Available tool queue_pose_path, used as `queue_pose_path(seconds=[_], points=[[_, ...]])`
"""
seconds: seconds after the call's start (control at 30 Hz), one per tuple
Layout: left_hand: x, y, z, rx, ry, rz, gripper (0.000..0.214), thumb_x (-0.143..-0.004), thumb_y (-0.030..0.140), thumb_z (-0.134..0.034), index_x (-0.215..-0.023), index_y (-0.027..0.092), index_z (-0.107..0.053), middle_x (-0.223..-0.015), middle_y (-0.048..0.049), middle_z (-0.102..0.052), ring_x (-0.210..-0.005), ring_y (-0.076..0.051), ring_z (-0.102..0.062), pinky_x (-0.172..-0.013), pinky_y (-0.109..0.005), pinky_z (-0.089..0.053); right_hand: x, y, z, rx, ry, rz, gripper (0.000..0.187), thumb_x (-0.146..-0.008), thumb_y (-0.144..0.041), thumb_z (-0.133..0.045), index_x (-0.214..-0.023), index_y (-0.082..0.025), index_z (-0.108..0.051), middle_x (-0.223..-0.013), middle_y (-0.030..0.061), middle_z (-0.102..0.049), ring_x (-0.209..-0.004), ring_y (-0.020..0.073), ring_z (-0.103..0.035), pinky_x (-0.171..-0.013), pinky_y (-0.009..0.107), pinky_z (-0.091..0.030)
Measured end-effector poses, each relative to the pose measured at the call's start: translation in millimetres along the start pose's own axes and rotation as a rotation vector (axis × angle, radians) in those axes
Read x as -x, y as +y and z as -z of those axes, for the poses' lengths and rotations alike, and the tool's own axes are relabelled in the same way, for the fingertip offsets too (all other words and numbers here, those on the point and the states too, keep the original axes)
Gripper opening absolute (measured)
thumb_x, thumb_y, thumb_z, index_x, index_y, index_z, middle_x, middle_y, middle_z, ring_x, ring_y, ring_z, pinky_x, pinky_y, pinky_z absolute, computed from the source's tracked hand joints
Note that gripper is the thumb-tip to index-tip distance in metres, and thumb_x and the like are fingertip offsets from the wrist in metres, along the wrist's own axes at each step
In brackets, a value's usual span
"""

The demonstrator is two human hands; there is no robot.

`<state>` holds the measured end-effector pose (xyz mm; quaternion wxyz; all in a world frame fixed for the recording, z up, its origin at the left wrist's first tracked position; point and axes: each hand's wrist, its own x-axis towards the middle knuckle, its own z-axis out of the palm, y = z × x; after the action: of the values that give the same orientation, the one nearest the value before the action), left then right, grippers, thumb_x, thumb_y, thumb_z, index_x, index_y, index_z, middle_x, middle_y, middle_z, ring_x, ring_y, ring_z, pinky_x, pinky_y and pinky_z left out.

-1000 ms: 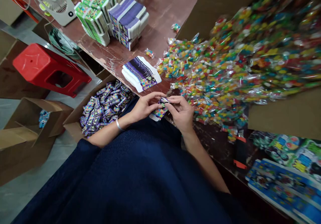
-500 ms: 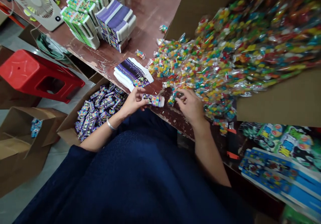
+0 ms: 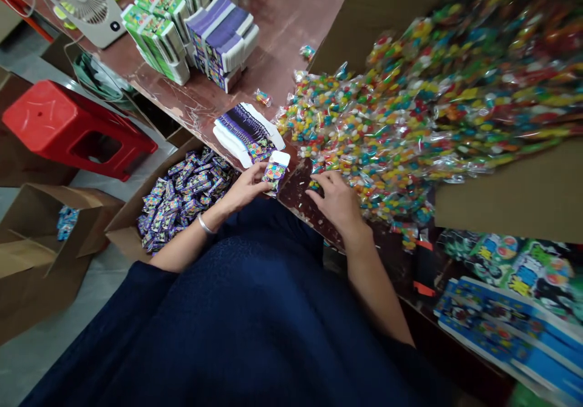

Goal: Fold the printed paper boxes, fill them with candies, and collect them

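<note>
My left hand [image 3: 250,185] grips a small printed candy box [image 3: 276,173], purple with bright pictures, its white end flap standing up. Just to the right, my right hand [image 3: 336,199] pinches a small clear packet of coloured candies [image 3: 314,184] between thumb and fingers, partly hidden by them. Flat purple cartons [image 3: 243,129] lie in a fanned stack on the table beyond my left hand. A big heap of clear candy packets [image 3: 355,121] spreads from behind my right hand toward the upper right.
Below the table edge at left, a cardboard box [image 3: 125,237] holds many purple candy boxes [image 3: 182,191]. Banded bundles of green cartons [image 3: 155,36] and purple cartons [image 3: 221,36] stand at the back near a white fan [image 3: 79,3]. A red stool [image 3: 73,127] and a black-and-orange cutter [image 3: 424,267] are also visible.
My left hand has turned the candy box from lying sideways to pointing its flap end upward. My right hand has closed in around the candy packet. The whole view has shifted slightly.
</note>
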<state>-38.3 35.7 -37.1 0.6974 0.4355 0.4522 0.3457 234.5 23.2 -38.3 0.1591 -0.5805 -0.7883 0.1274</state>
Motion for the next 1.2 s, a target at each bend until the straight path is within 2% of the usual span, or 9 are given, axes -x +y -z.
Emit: queue_pose_path(seconds=[0.13,0.3,0.37,0.5,0.6,0.8,0.9,1.03,1.2], points=[[0,-1,-1.8,-0.240,0.017,-0.138,0.034,-0.090,0.033,-0.067,-0.117,0.013,-0.065,-0.113,-0.0106,-0.076,-0.094,-0.017,-0.070,-0.087,-0.031,-0.057,-2,3,-5,-0.090,0.102,-0.044,0.023,-0.097,-0.020,-0.056,-0.106,-0.022,-0.077,-0.107,0.0122,-0.075,-0.098,0.0280,-0.072,-0.088,0.043,-0.059],[9,2,-3.8,-0.553,0.068,-0.191,0.030,-0.094,0.027,-0.064,-0.121,0.015,-0.067,-0.111,-0.0102,-0.078,-0.091,-0.020,-0.072,-0.088,-0.037,-0.057,-4,-12,29,-0.387,0.321,-0.138,0.015,-0.097,-0.030,-0.064,-0.099,-0.026,-0.079,-0.102,0.0073,-0.077,-0.091,0.0251,-0.073,-0.079,0.040,-0.061],[11,3,-6.5,-0.606,0.019,-0.214,0.031,-0.094,0.025,-0.065,-0.123,0.017,-0.068,-0.112,-0.0099,-0.078,-0.094,-0.021,-0.073,-0.090,-0.038,-0.056,-7,-25,46,-0.540,0.303,-0.167,0.014,-0.095,-0.033,-0.067,-0.099,-0.027,-0.079,-0.100,0.0052,-0.076,-0.083,0.0221,-0.072,-0.073,0.037,-0.061],[12,7,-12.9,-0.594,-0.073,-0.268,0.030,-0.095,0.026,-0.066,-0.124,0.018,-0.068,-0.115,-0.0096,-0.078,-0.097,-0.021,-0.072,-0.092,-0.039,-0.056,-17,-43,59,-0.704,0.078,-0.135,0.012,-0.094,-0.033,-0.069,-0.097,-0.027,-0.079,-0.092,0.0020,-0.076,-0.071,0.0174,-0.069,-0.069,0.035,-0.061],[13,9,-17.4,-0.559,-0.102,-0.295,0.027,-0.095,0.027,-0.067,-0.121,0.019,-0.069,-0.111,-0.0080,-0.077,-0.095,-0.020,-0.071,-0.093,-0.040,-0.056,-24,-49,51,-0.668,0.048,-0.107,0.010,-0.092,-0.031,-0.071,-0.095,-0.026,-0.078,-0.089,0.0020,-0.075,-0.074,0.0181,-0.068,-0.071,0.035,-0.061],[12,1,-30.1,-0.173,-0.103,-0.233,0.032,-0.089,0.032,-0.075,-0.114,0.017,-0.063,-0.105,-0.0072,-0.072,-0.088,-0.016,-0.069,-0.085,-0.034,-0.060,-24,-58,38,-0.425,0.233,-0.023,0.018,-0.094,-0.037,-0.071,-0.080,-0.025,-0.075,-0.098,0.0076,-0.070,-0.089,0.0237,-0.068,-0.085,0.044,-0.061],[10,1,-35.0,-0.042,-0.051,-0.263,0.052,-0.086,0.036,-0.081,-0.128,0.021,-0.056,-0.100,-0.0037,-0.068,-0.087,-0.014,-0.067,-0.081,-0.029,-0.059,-17,-58,33,-0.534,0.239,-0.024,0.018,-0.095,-0.042,-0.068,-0.093,-0.026,-0.077,-0.118,0.0100,-0.071,-0.108,0.0275,-0.070,-0.092,0.046,-0.062],[9,6,-38.6,-0.006,-0.073,-0.275,0.062,-0.085,0.044,-0.083,-0.136,0.026,-0.053,-0.096,-0.0005,-0.063,-0.080,-0.011,-0.063,-0.074,-0.025,-0.055,-4,-58,10,-0.804,0.302,-0.213,0.032,-0.090,-0.046,-0.075,-0.115,-0.027,-0.072,-0.109,0.0065,-0.076,-0.097,0.0238,-0.076,-0.086,0.040,-0.066],[7,0,-40.1,0.000,-0.138,-0.234,0.052,-0.084,0.048,-0.083,-0.119,0.023,-0.056,-0.096,-0.0001,-0.062,-0.078,-0.010,-0.059,-0.072,-0.024,-0.052,3,-59,-12,-0.778,0.341,-0.216,0.020,-0.094,-0.046,-0.069,-0.095,-0.026,-0.073,-0.109,0.0076,-0.078,-0.100,0.0257,-0.076,-0.094,0.045,-0.063]])
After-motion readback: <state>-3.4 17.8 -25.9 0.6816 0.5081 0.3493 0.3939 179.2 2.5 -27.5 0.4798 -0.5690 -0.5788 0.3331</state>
